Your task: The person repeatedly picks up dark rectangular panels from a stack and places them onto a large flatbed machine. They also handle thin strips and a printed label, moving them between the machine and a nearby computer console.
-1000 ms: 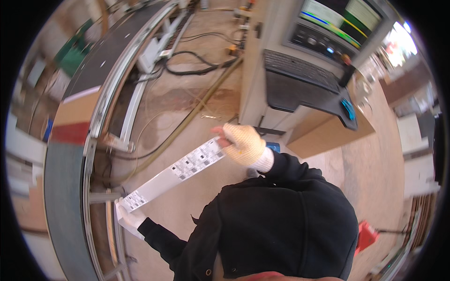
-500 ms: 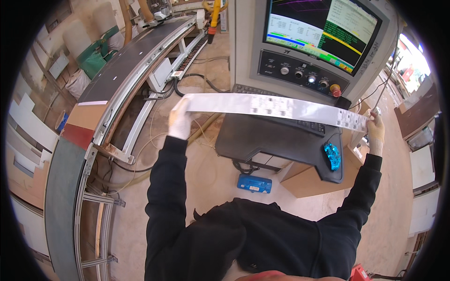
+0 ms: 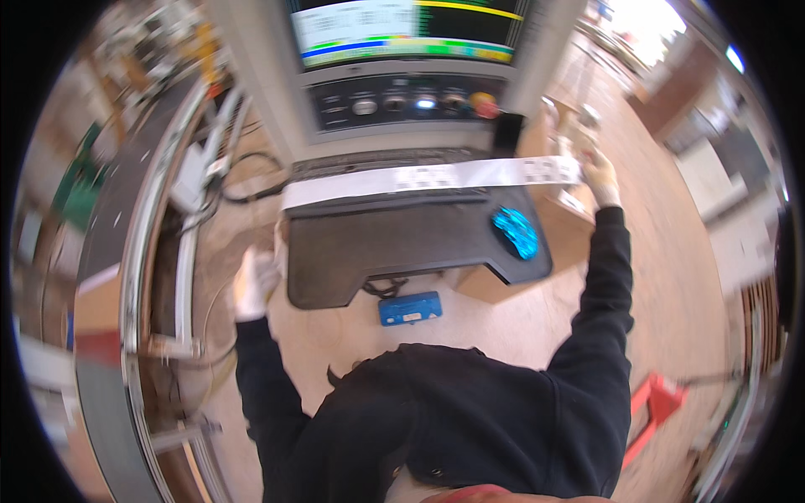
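Landmark: the black keyboard tray (image 3: pixel 402 243) of a control console. Left of the tray, the gloved left hand (image 3: pixel 253 283) hangs blurred beside its left edge; whether it is released or clenched cannot be told. Along the tray's far edge lies a long white paper strip (image 3: pixel 428 178) with printed marks, spanning the keyboard. On the tray's right part sits a blue mouse (image 3: pixel 515 232). Right of the tray, the gloved right hand (image 3: pixel 599 173) grasps the strip's right end.
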Tool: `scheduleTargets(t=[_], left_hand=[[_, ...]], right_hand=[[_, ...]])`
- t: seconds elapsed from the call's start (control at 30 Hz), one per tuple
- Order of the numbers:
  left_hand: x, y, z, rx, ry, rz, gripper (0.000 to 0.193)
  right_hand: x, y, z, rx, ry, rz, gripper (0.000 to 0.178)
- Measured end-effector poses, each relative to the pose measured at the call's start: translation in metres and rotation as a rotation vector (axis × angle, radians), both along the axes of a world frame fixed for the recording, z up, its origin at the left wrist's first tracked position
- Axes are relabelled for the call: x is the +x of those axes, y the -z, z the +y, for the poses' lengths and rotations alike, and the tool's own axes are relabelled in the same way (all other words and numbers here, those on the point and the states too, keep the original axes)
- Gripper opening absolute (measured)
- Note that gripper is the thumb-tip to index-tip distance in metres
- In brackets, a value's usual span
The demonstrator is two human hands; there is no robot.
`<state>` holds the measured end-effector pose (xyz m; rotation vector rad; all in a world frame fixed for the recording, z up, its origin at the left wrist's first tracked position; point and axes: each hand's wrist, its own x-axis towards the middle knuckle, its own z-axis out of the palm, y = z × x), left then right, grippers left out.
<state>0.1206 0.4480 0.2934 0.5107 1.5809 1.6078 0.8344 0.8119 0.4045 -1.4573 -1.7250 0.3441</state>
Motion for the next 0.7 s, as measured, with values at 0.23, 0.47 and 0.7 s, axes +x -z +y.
scheduleTargets(t=[0.23, 0.47, 0.7], left_hand=[[0.038, 0.011, -0.061, 0.153, 0.065, 0.147, 0.058], [0.095, -0.005, -0.049, 0.276, 0.222, 0.700, 0.065], [0.104, -0.001, -0.038, 0.272, 0.170, 1.059, 0.061]], right_hand=[[0.003, -0.004, -0.078, -0.135, 0.188, 0.076, 0.040], [0.005, 0.053, -0.064, -0.379, 0.674, 0.326, 0.029], [-0.109, 0.049, -0.167, 0.038, 0.082, -0.014, 0.030]])
